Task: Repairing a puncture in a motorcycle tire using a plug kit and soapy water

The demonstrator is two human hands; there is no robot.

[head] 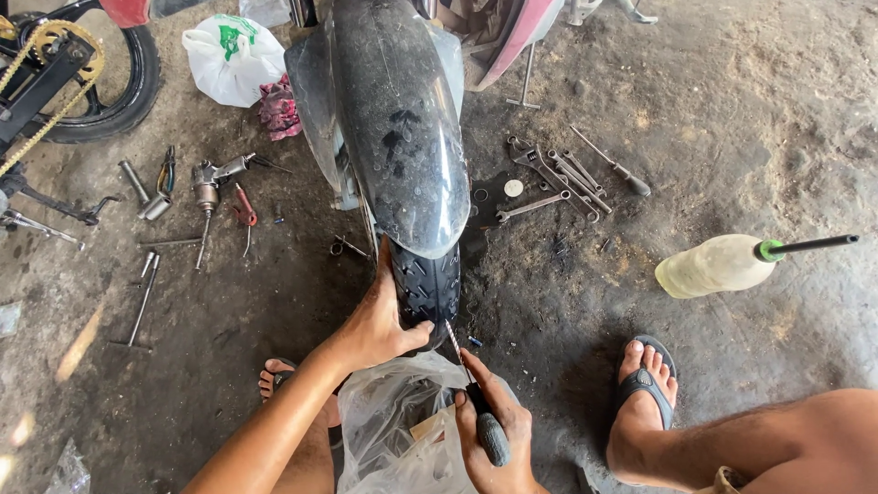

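The person squatted on the dirty concrete floor [732, 110] in front of a motorcycle. The left hand [380, 320] gripped the side of the front tyre [428, 285], just under the dark mudguard [393, 119], and kept it steady. The right hand [489, 430] was closed around the black handle of a thin pointed tool [471, 389], and its metal tip touched the tread low on the tyre. I judged the work on the tyre was only in its first part: the tip rested on the rubber, and I could not tell if it had gone in. A clear plastic bag [393, 430] lay between the knees. Wrenches [553, 183] and a plastic bottle [718, 265] lay well apart on the floor, untouched.
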